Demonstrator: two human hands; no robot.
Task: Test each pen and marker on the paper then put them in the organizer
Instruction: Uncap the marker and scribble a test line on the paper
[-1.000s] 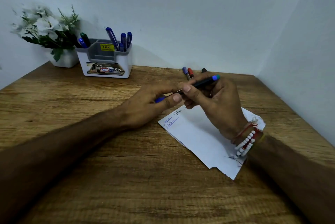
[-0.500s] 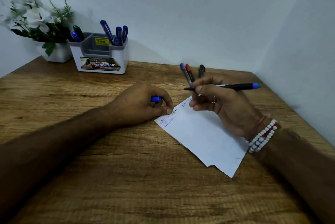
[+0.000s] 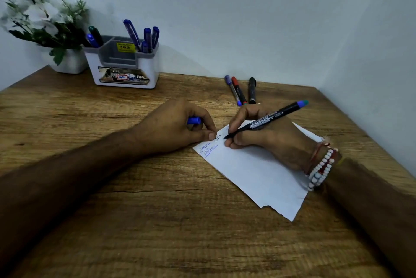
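Two hands at one sheet of paper (image 3: 254,176) on the worktop (image 3: 157,221); right hand (image 3: 276,142) clamped round a black marker (image 3: 267,119), tip down at the paper's far left corner, beside the scribbles (image 3: 208,148); left hand (image 3: 177,129) curled round a blue cap (image 3: 194,120), thumb touching that same corner; three markers (image 3: 239,91) lying just beyond the paper; organizer (image 3: 123,68) well beyond it to the left, several pens (image 3: 147,36) standing inside.
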